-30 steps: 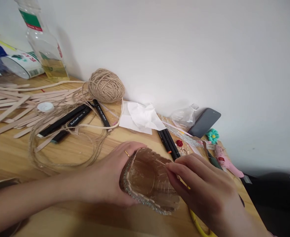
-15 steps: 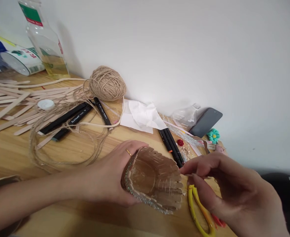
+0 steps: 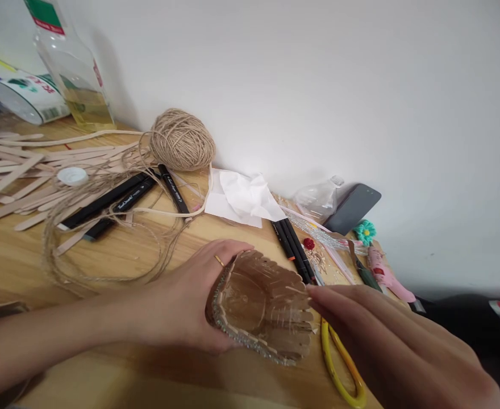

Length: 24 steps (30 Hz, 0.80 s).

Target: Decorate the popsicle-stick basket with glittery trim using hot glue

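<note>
My left hand is wrapped round the left side of a small basket made of wooden sticks, which lies on its side on the wooden table. A glittery strip runs along the basket's rim. My right hand reaches in from the right with its fingers stretched out and close together. Its fingertips touch the right edge of the basket. Nothing shows in the right hand. Yellow-handled scissors lie on the table just under the right hand.
A ball of jute twine with loose loops, black markers, more markers, wooden sticks, white tissue, a bottle, a dark phone, a teal flower and pink tool lie on the table near the wall.
My right hand pulled back from the basket, then came back with fingers straightened to its right edge. The left hand kept its hold. The view shifted slightly.
</note>
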Each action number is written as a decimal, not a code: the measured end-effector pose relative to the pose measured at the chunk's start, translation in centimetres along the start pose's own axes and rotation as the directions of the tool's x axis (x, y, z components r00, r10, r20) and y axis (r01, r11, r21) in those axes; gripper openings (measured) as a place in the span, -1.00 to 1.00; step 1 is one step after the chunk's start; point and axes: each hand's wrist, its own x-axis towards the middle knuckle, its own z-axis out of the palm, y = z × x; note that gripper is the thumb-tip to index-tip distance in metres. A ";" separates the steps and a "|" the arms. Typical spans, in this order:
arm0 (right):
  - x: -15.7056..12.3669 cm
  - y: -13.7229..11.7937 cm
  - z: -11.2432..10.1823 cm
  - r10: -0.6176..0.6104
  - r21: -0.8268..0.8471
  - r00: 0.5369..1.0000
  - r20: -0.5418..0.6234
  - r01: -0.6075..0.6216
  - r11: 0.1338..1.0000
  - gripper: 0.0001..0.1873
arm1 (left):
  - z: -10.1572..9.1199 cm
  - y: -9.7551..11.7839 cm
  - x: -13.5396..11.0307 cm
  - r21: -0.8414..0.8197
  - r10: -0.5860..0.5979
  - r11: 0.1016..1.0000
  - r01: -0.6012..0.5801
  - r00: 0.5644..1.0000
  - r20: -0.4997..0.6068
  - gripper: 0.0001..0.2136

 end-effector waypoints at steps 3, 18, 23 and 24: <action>1.0 -0.5 0.3 -0.084 0.003 0.996 0.039 0.084 0.996 -0.72 | 0.0 -0.1 0.0 0.018 0.009 1.000 -0.009 1.000 -0.005 -0.19; 3.7 0.2 2.5 -0.153 -0.028 0.988 0.033 0.154 0.988 -0.79 | 0.4 -0.7 0.1 0.067 0.109 0.992 -0.106 0.993 -0.048 -0.21; 3.7 0.2 2.9 -0.148 -0.035 0.989 0.011 0.149 0.988 -0.84 | 0.5 -0.7 0.1 0.088 0.124 0.989 -0.120 0.991 -0.046 -0.19; 3.6 0.2 2.9 -0.143 -0.037 0.990 0.010 0.143 0.989 -0.85 | 0.5 -0.8 0.1 0.096 0.128 0.988 -0.123 0.990 -0.052 -0.19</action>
